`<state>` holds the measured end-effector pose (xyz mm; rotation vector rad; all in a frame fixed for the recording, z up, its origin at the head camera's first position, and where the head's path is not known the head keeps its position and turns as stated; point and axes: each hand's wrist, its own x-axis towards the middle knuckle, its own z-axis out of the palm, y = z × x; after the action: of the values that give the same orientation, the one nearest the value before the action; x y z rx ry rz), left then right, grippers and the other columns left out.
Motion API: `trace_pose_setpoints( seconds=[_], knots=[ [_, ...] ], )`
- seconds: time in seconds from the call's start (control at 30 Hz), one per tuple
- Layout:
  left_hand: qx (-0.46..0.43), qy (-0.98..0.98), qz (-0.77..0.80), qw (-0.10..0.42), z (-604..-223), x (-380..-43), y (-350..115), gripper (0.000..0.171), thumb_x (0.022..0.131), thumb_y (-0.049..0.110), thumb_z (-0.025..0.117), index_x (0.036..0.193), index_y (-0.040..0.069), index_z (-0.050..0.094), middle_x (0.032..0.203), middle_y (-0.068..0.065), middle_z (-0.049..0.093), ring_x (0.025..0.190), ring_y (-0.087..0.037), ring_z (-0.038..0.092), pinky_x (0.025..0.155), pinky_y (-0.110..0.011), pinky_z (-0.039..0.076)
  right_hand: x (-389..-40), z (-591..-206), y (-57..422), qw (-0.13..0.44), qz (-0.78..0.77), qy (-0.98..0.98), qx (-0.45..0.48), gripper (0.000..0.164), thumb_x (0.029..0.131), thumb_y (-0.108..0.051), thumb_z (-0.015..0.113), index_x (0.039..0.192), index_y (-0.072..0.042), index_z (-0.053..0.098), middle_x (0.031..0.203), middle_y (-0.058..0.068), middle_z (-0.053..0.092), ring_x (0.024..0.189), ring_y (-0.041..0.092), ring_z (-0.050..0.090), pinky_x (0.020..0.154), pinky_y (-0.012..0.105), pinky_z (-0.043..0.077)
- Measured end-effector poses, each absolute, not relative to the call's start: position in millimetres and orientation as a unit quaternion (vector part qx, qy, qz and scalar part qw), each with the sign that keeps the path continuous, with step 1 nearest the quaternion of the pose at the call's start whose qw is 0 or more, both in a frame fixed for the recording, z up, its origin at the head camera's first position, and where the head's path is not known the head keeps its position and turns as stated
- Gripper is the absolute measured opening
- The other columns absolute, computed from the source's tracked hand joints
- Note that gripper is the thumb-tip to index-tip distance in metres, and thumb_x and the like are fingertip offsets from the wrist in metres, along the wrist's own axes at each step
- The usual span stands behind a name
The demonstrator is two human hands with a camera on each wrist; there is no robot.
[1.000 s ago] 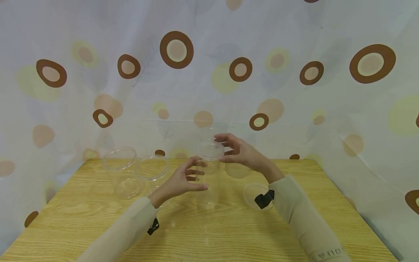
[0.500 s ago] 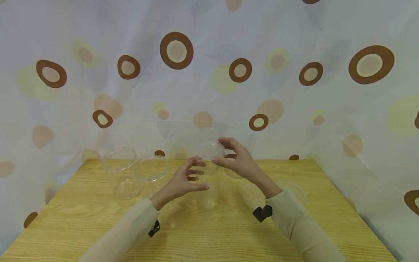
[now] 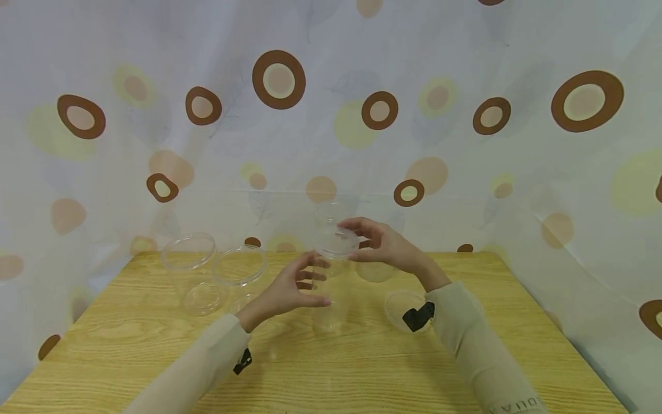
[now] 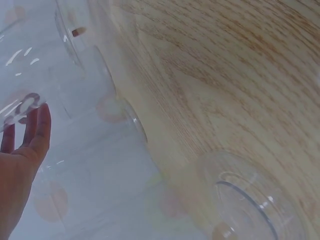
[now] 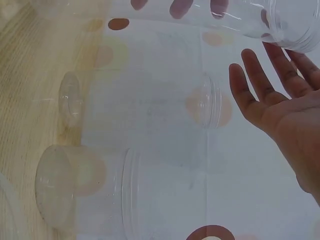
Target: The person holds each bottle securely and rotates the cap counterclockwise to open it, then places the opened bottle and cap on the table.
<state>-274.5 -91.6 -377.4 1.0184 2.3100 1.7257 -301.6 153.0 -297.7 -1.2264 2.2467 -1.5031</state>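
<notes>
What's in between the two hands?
A tall clear jar: the left hand is round its side and the right hand is at its top. The head view shows it.

The off-white backdrop [image 3: 331, 146] is patterned with brown rings around pale centres, peach and pale-yellow blobs, and faint grey leaves, while the table [image 3: 320, 368] is streaked with honey-yellow wood grain (rendered paler and browner in the left wrist view). The tall jar [image 3: 331, 287] is colourless and see-through, tinted only by what is seen behind it. Both sleeves [image 3: 476, 345] are coloured beige, the right one marked with dark lettering [image 3: 517, 406].
</notes>
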Motion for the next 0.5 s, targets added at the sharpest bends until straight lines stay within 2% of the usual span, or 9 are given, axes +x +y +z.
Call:
trace_pose_setpoints(
  seconds=[0.27, 0.5],
  knots=[
    [0.331, 0.754, 0.565, 0.051, -376.9, -274.7, -90.4, 0.073, 0.073, 0.01, 0.077, 0.132, 0.025, 0.036, 0.131, -0.005, 0.047, 0.113, -0.027, 0.053, 0.09, -0.049, 0.046, -302.5, -298.8, 156.0, 0.093, -0.508, 0.744, -0.423, 0.061, 0.085, -0.016, 0.065, 0.137, -0.01, 0.035, 0.135, 0.01, 0.041, 0.12, 0.025, 0.044, 0.094, 0.044, 0.043],
    [0.32, 0.745, 0.583, 0.048, -369.1, -267.5, -87.8, 0.076, 0.073, 0.0, 0.074, 0.136, 0.016, 0.034, 0.132, -0.013, 0.044, 0.114, -0.036, 0.05, 0.092, -0.058, 0.04, -287.1, -303.5, 148.2, 0.008, -0.511, 0.772, -0.378, 0.065, 0.083, -0.017, 0.067, 0.138, -0.015, 0.032, 0.139, 0.012, 0.038, 0.125, 0.026, 0.039, 0.098, 0.047, 0.039]
  ],
)
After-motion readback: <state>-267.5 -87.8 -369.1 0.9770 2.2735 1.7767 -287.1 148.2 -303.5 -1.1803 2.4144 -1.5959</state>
